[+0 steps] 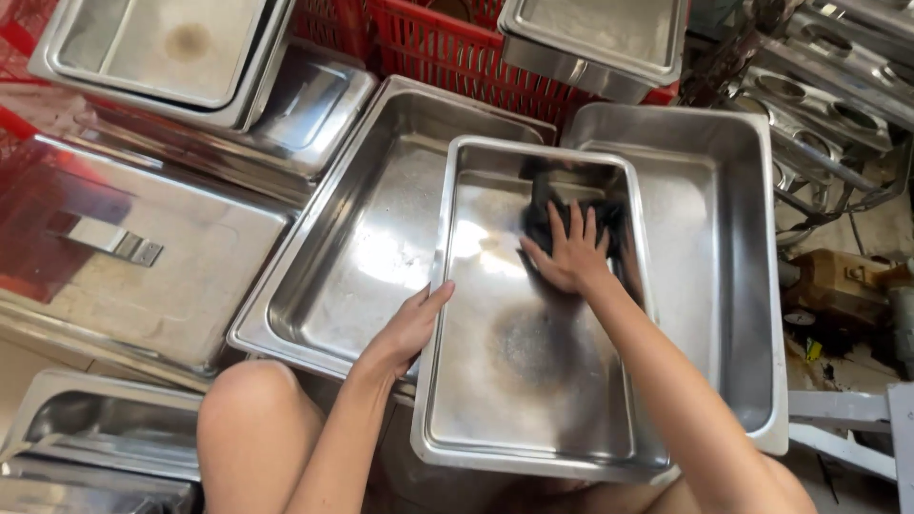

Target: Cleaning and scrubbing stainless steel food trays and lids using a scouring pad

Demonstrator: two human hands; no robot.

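Note:
A rectangular steel pan (476, 381) lies tilted in front of me, with dark stains on its bottom. My left hand (409, 328) grips its left rim. My right hand (571, 252) presses flat on a dark scrubbing cloth (552, 214) against the pan's bottom near the far end. My bare knee (252, 419) shows below the left arm.
Two more deep steel pans (362, 228) (733, 238) lie under and beside the one I hold. Flat steel lids (152, 247) and stacked trays (162, 48) fill the left side. A red plastic crate (438, 48) stands behind. Metal racks (828, 86) are at the right.

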